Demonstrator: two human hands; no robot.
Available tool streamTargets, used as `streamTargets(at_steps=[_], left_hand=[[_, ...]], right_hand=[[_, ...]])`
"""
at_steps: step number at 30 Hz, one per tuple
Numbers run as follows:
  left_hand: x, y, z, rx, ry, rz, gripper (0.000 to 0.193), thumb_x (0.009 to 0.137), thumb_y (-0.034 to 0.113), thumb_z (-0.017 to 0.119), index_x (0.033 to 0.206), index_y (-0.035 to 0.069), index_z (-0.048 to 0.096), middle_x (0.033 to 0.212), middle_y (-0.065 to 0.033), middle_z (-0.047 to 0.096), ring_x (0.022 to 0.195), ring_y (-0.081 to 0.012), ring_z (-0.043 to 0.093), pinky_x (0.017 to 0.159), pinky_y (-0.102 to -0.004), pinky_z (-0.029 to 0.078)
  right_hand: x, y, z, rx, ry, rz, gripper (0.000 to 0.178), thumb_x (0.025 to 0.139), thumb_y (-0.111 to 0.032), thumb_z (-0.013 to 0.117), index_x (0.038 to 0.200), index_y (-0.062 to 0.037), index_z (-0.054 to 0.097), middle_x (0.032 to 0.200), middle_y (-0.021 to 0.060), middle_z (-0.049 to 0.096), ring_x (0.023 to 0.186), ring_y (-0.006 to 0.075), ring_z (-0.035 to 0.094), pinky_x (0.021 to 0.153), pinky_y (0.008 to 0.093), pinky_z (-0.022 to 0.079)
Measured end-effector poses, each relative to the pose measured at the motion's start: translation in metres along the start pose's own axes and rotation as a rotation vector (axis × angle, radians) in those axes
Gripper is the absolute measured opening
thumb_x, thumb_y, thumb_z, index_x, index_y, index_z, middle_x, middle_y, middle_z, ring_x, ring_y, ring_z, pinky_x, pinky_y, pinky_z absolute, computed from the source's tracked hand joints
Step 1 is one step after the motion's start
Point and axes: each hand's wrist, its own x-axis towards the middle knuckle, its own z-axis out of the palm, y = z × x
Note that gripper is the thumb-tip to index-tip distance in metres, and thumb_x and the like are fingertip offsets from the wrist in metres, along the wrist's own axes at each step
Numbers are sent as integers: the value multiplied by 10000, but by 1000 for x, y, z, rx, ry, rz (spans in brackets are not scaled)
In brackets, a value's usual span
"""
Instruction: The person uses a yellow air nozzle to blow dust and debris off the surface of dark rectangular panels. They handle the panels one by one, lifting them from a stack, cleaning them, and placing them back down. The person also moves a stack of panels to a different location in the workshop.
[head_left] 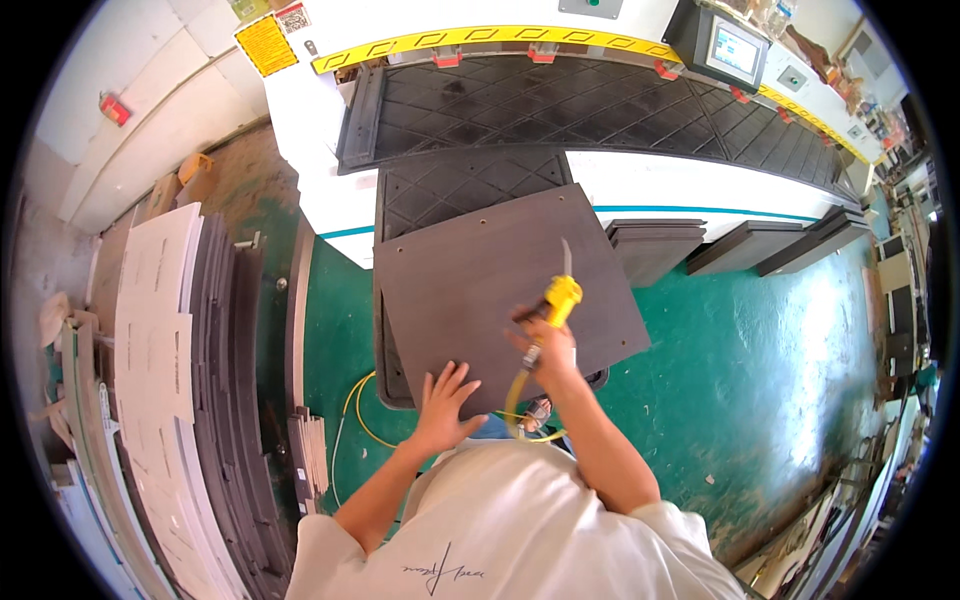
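A dark brown flat panel (470, 275) lies a little askew on a black ribbed support (470, 185) in front of me, with small holes near its edges. My left hand (446, 405) rests on the panel's near left edge, fingers spread, holding nothing. Over the panel's right part, my right hand (550, 350) is wrapped round a yellow air blow gun (563, 292). Its thin nozzle points away from me, above the panel. A yellow air hose (517, 392) runs from the gun's handle down towards my waist.
A white machine with a black bed (520, 105) and yellow striped guard strip (490, 36) spans the far side; its screen (735, 50) is at right. Dark boards (655, 245) lean against its base. Tall board stacks (150, 330) stand left. Hose loops (352, 405) lie on the green floor.
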Motion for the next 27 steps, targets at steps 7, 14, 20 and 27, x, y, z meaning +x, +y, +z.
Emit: streamTargets(at_steps=[7,14,20,27], left_hand=[[1,-45,-38,-1760,253,-394,371,982,200,615,1279,-20,578,1196,-96,659,1108,-225,640,989,-404,517],[-83,-112,-101,-1413,463,-670,226,987,293,666,954,80,601,781,-66,653,527,-130,560,423,-234,356],[-109,-127,-22,-836,147,-1008,354,889,290,794,944,-29,650,776,-98,722,611,-187,702,549,-314,546],[-80,-86,68,-208,10,-882,535,872,589,732,1047,85,752,821,-158,744,790,-339,737,698,-457,562]], right_hand=[[-17,15,105,-1035,-926,-606,544,1000,-279,631,1485,-69,505,1325,206,633,1285,354,581,1136,438,433],[90,-205,72,-1379,-463,-533,431,989,-313,663,1320,-37,673,1270,154,719,1190,279,674,1026,393,521],[201,-440,121,-1393,144,-1267,287,903,-215,696,1120,-32,746,1095,199,737,904,336,734,845,402,575],[318,-590,171,-1722,533,-1395,553,870,-276,755,1384,-142,600,1200,151,697,1119,347,672,927,466,544]])
